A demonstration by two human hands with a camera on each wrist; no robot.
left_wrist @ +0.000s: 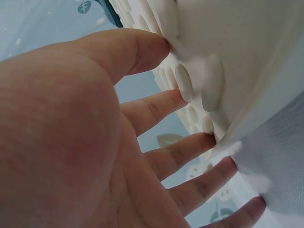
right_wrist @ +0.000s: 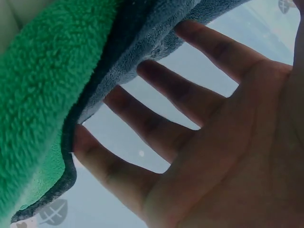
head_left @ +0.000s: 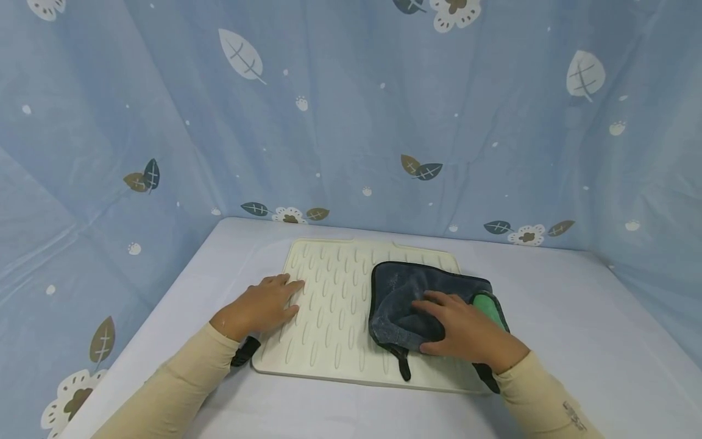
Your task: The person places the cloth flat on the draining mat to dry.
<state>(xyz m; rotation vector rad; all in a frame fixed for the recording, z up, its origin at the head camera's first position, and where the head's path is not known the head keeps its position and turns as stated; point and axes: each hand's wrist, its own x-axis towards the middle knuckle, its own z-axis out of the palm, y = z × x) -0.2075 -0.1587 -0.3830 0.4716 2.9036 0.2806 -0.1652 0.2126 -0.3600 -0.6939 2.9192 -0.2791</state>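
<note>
A cream draining mat [head_left: 329,317] with raised oval ridges lies flat on the table. Over its right half is a dark grey towel [head_left: 406,292], creased, with black edging, a hanging loop [head_left: 404,367] and a green underside [head_left: 490,310] turned up at the right. My left hand [head_left: 265,305] rests at the mat's left edge; in the left wrist view its spread fingers [left_wrist: 175,154] touch the ridges and rim. My right hand [head_left: 463,326] lies on the towel, and the right wrist view shows its fingers [right_wrist: 180,90] extended, tips against the grey cloth near the green side.
A white cloth covers the table [head_left: 565,329]. Blue curtain [head_left: 351,122] with leaf and flower prints hangs behind and at both sides. A black band [head_left: 245,352] sits under the left wrist.
</note>
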